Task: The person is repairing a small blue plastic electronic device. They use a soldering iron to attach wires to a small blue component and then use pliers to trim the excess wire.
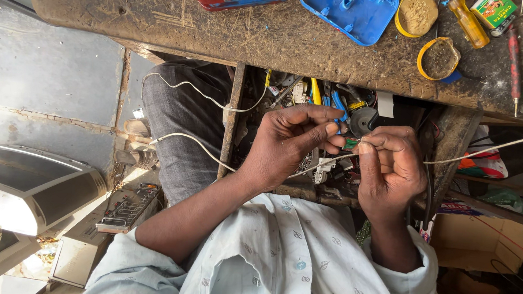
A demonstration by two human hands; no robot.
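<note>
My left hand [289, 143] and my right hand [392, 165] meet over an open drawer [338, 109] full of small tools and parts. Both pinch a thin white cable [182, 136] at the same spot, where a small green piece [350, 143] shows between the fingertips. The cable runs left across my lap and right past the drawer's edge [494, 146]. Fingers of both hands are closed on the cable.
A worn wooden bench top [251, 29] carries a blue plastic cover [351, 9], two yellow-rimmed tins [432, 36], a yellow-handled tool [470, 20] and a red screwdriver [514, 60]. A silver device [22, 188] stands at the left, a cardboard box [476, 242] at the right.
</note>
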